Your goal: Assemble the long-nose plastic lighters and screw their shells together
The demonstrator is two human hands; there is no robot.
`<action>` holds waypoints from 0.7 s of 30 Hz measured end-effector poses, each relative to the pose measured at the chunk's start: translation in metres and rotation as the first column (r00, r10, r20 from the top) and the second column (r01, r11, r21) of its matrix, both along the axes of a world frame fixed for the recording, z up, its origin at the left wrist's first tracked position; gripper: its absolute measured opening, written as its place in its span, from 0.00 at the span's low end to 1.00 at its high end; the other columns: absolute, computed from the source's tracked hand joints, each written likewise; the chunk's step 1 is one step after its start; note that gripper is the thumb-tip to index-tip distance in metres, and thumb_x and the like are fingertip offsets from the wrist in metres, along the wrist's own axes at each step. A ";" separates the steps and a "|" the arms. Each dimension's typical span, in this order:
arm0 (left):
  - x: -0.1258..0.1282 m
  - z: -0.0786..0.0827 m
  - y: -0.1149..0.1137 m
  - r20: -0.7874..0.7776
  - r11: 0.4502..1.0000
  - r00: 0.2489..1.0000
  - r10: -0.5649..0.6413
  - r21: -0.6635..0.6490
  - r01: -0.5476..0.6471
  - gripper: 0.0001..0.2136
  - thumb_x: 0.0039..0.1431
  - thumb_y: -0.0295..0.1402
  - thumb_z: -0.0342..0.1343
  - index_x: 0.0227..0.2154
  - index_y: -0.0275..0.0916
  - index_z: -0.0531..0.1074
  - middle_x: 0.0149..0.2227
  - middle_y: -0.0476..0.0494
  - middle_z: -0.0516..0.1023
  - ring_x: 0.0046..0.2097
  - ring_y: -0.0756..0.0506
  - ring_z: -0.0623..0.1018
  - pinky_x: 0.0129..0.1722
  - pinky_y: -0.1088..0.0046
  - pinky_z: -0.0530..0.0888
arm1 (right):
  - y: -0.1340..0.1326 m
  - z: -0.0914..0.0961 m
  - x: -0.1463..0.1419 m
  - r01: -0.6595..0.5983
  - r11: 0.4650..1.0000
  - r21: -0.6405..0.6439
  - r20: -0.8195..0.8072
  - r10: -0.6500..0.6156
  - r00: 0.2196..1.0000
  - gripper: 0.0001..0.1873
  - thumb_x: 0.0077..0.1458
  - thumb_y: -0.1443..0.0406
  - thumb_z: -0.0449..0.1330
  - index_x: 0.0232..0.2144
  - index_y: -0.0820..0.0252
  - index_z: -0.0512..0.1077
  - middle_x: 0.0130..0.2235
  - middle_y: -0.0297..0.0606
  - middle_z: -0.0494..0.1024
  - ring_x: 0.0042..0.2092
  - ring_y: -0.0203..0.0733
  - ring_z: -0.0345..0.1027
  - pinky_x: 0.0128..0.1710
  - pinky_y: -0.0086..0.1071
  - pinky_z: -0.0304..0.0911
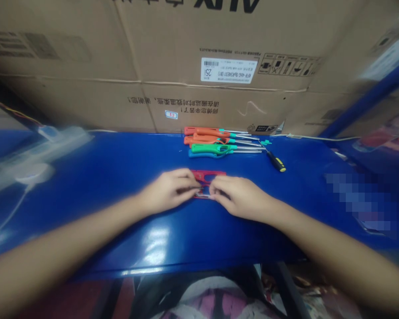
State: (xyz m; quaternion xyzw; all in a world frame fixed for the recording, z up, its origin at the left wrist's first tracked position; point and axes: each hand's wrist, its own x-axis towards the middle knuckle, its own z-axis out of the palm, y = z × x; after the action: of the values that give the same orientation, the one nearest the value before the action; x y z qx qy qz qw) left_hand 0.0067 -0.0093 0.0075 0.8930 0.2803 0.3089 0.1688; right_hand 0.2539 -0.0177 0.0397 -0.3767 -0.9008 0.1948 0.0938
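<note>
Near the middle of the blue table, a red lighter casing (197,195) with a thin silvery part lies between my fingertips. My left hand (171,190) pinches its left end, thumb and fingers together. From the other side, my right hand (237,194) is closed with its fingertips on the right end. Just behind them rests another red casing piece (209,173) with a trigger-shaped opening, partly covered by my fingers. Small details inside the casing are blurred.
Several stick lighters, including an orange one (202,131), a green one (209,148) and a blue one (202,155), lie behind my hands. A black-and-yellow screwdriver (276,161) is beside them. A cardboard box (103,102) stands at the back; a white power strip (69,137) lies left.
</note>
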 end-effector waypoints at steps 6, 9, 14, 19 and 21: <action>0.004 0.000 -0.001 0.009 0.999 0.999 0.053 -0.002 -0.053 0.07 0.65 0.29 0.58 0.41 0.36 0.81 0.38 0.42 0.79 0.38 0.48 0.80 0.40 0.74 0.77 | -0.001 0.000 -0.001 0.015 1.000 0.012 -0.005 -0.015 1.000 0.03 0.62 0.67 0.58 0.34 0.58 0.70 0.35 0.34 0.76 0.35 0.36 0.66 0.32 0.29 0.51; 0.005 0.000 -0.001 0.022 0.997 0.997 0.072 0.003 -0.073 0.07 0.64 0.29 0.58 0.40 0.36 0.81 0.36 0.43 0.79 0.36 0.49 0.80 0.38 0.75 0.77 | -0.002 0.000 -0.001 -0.001 1.000 0.019 0.003 0.001 1.000 0.02 0.63 0.68 0.57 0.36 0.58 0.70 0.36 0.34 0.76 0.35 0.37 0.65 0.33 0.29 0.51; 0.004 0.000 -0.001 0.019 0.997 0.997 0.070 0.012 -0.070 0.07 0.64 0.28 0.58 0.41 0.36 0.81 0.36 0.42 0.80 0.37 0.48 0.80 0.38 0.75 0.77 | -0.003 0.002 -0.002 -0.033 0.999 0.033 0.030 0.032 0.999 0.04 0.65 0.67 0.55 0.37 0.58 0.69 0.37 0.35 0.76 0.35 0.37 0.66 0.33 0.30 0.51; 0.004 0.000 -0.002 0.014 0.998 0.999 0.051 0.031 -0.051 0.07 0.64 0.27 0.58 0.41 0.34 0.81 0.38 0.41 0.80 0.39 0.48 0.80 0.41 0.75 0.77 | -0.001 0.002 0.000 -0.085 0.995 0.058 0.058 0.082 0.995 0.04 0.65 0.66 0.55 0.37 0.59 0.68 0.37 0.35 0.76 0.35 0.37 0.66 0.32 0.30 0.50; 0.004 0.001 -0.002 0.010 0.998 0.999 0.048 0.035 -0.048 0.08 0.64 0.27 0.58 0.42 0.35 0.80 0.39 0.41 0.80 0.40 0.48 0.81 0.42 0.75 0.77 | 0.000 0.002 0.002 -0.114 0.991 0.065 0.055 0.110 0.992 0.03 0.64 0.65 0.57 0.37 0.58 0.68 0.37 0.35 0.76 0.34 0.36 0.65 0.31 0.30 0.50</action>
State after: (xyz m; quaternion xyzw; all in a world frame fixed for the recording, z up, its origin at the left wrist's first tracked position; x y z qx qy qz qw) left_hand 0.0109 -0.0113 0.0084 0.8874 0.2954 0.3221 0.1468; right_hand 0.2555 -0.0179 0.0416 -0.3269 -0.9287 0.1593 0.0723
